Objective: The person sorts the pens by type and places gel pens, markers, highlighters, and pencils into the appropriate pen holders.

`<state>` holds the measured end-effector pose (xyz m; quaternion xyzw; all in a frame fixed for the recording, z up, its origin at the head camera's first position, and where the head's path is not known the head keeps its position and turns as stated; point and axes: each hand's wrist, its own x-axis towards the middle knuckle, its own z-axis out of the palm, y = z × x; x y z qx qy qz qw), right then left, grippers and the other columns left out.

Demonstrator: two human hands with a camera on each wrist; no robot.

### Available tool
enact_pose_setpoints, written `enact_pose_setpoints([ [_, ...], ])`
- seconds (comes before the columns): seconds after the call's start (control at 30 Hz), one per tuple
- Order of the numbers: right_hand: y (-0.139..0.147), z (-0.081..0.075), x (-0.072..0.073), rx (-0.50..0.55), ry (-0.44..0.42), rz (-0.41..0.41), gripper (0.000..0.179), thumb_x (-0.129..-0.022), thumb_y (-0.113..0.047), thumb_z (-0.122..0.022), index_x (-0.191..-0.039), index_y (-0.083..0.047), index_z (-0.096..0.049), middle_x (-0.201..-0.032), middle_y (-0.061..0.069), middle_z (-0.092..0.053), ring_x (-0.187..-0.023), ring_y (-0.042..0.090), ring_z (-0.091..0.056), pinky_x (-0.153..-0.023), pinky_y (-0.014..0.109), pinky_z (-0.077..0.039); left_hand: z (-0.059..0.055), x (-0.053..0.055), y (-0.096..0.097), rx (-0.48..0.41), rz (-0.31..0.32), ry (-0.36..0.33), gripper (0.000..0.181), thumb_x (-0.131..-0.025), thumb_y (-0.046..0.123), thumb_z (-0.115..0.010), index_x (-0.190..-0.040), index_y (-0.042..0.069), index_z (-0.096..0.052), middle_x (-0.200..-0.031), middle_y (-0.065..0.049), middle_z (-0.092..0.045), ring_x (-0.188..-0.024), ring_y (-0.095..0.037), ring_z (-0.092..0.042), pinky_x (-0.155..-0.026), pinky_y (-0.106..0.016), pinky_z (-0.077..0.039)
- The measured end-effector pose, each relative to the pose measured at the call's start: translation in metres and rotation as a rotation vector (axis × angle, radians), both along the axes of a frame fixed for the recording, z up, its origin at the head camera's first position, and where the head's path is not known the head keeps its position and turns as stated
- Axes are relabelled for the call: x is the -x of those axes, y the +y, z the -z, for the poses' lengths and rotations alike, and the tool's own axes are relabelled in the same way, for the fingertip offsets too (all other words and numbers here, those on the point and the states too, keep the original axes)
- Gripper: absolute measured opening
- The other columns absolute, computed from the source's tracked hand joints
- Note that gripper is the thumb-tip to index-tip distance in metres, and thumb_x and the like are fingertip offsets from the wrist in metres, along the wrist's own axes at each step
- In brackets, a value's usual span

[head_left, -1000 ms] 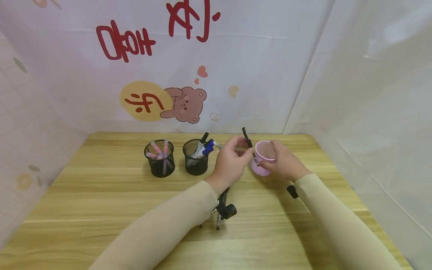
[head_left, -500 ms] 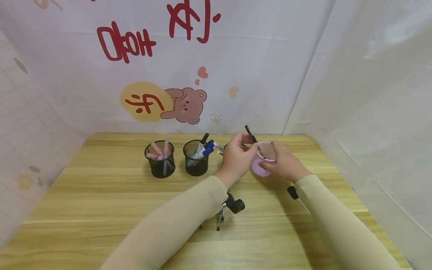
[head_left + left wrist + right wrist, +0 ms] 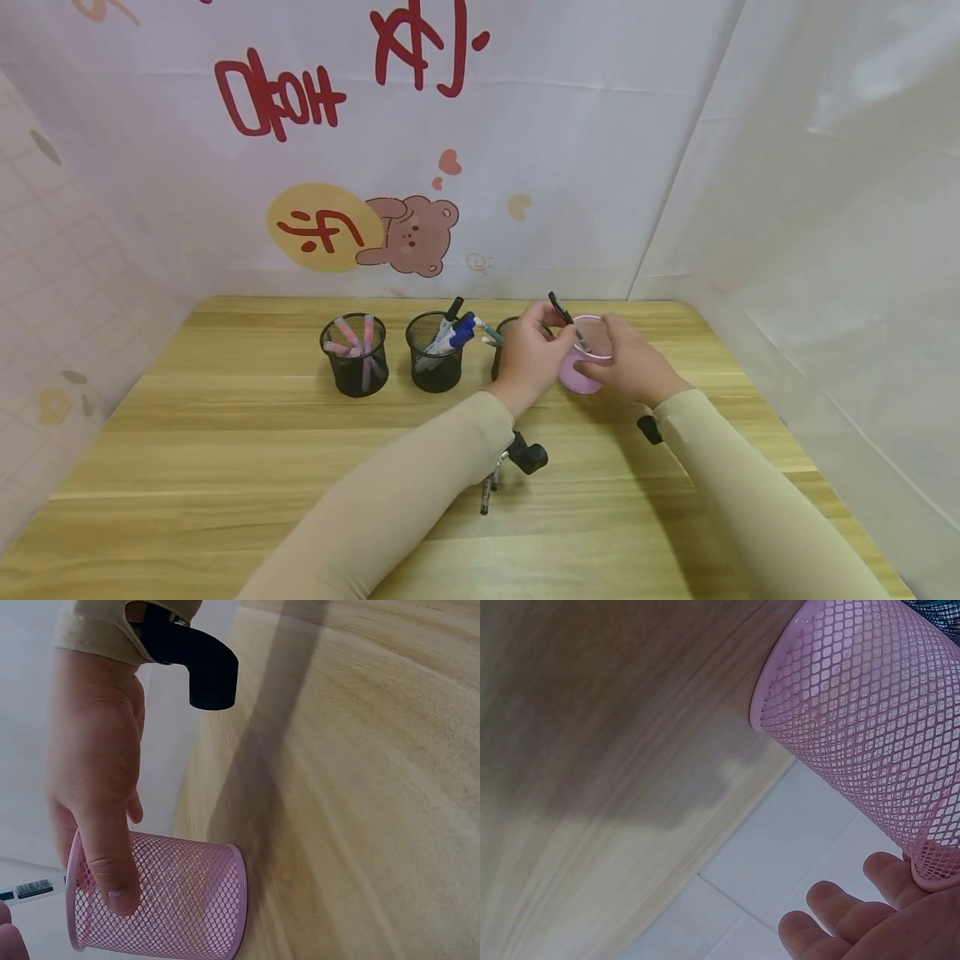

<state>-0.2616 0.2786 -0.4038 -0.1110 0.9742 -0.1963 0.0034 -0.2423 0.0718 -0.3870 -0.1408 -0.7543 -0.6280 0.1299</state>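
My left hand [image 3: 531, 354] pinches a slim black pen [image 3: 560, 308] near the mouth of a pink mesh pen cup [image 3: 576, 379]. The pen is tilted, its clear lower end at the cup's opening; in the left wrist view that end of the pen [image 3: 36, 889] reaches the rim. Around the cup's upper part my right hand [image 3: 637, 358] grips, thumb on the near side. The right wrist view shows the cup [image 3: 870, 712] standing on the table, with several right-hand fingers [image 3: 847, 911] beside its rim.
Left of the hands stand black mesh cups: one with pink sticks [image 3: 360, 371], one with blue- and black-capped markers [image 3: 437, 371], and a third [image 3: 497, 362] partly behind my left hand. Loose pens [image 3: 486, 493] lie under my left forearm. A printed cloth [image 3: 570, 125] hangs behind the table [image 3: 225, 467].
My left hand has moved right with the pen, bringing its lower end from beside the pink cup to over its mouth, then slightly lower. My right hand keeps its grip on the cup.
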Motion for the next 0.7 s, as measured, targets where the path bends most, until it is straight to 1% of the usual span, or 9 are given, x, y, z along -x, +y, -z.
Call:
enact_pose_setpoints([
  [0.07,0.0008,0.0014,0.0007,0.001,0.002,0.001,0.102,-0.094,-0.052,-0.075,-0.161,0.004,-0.024,-0.158,0.032,-0.041,-0.139,0.05,-0.052,-0.114,0.068,-0.043,-0.0002,-0.0004,0.0008,0.007,0.008,-0.005,0.01,-0.096,0.013,-0.072,-0.106,0.012,-0.071,-0.103,-0.002,-0.077,-0.072,-0.005,-0.059,-0.065,-0.019,-0.05],
  [0.2,0.0015,0.0024,0.0012,0.003,0.003,-0.002,0.104,-0.094,-0.051,-0.075,-0.162,0.006,-0.021,-0.161,0.034,-0.036,-0.142,0.053,-0.047,-0.117,0.069,-0.04,-0.001,-0.0019,0.0016,0.055,0.016,-0.029,0.012,-0.097,0.015,-0.072,-0.109,0.014,-0.071,-0.106,-0.001,-0.078,-0.073,-0.005,-0.059,-0.066,-0.019,-0.05],
  [0.33,0.0015,0.0027,0.0017,0.01,0.013,-0.011,0.102,-0.093,-0.05,-0.076,-0.161,0.006,-0.024,-0.159,0.034,-0.039,-0.141,0.052,-0.049,-0.115,0.068,-0.042,-0.0003,-0.002,0.0023,0.1,0.013,-0.042,0.011,-0.098,0.018,-0.072,-0.108,0.016,-0.071,-0.108,0.001,-0.078,-0.074,-0.004,-0.059,-0.066,-0.019,-0.049],
  [0.47,0.0012,0.0022,0.0023,0.012,0.018,-0.015,0.101,-0.093,-0.048,-0.076,-0.16,0.007,-0.024,-0.158,0.034,-0.04,-0.141,0.052,-0.049,-0.116,0.068,-0.041,0.0007,-0.0022,0.0024,0.131,0.009,-0.036,0.011,-0.098,0.021,-0.073,-0.108,0.017,-0.072,-0.108,0.003,-0.079,-0.072,-0.004,-0.058,-0.065,-0.019,-0.049],
  [0.6,0.0008,0.0012,0.0016,0.012,0.014,-0.014,0.102,-0.094,-0.049,-0.076,-0.161,0.007,-0.024,-0.159,0.034,-0.039,-0.141,0.053,-0.049,-0.116,0.068,-0.041,0.0013,-0.0028,0.0023,0.158,0.01,-0.04,0.018,-0.098,0.022,-0.073,-0.115,0.016,-0.073,-0.109,0.002,-0.078,-0.072,-0.005,-0.059,-0.063,-0.02,-0.05],
  [0.7,0.0007,0.0014,0.001,0.012,0.018,-0.011,0.101,-0.093,-0.05,-0.076,-0.16,0.006,-0.025,-0.158,0.033,-0.041,-0.139,0.052,-0.051,-0.115,0.068,-0.043,0.0013,-0.0035,0.0021,0.165,0.019,-0.046,0.024,-0.099,0.021,-0.072,-0.123,0.016,-0.073,-0.111,0.004,-0.077,-0.08,-0.005,-0.063,-0.068,-0.021,-0.053],
])
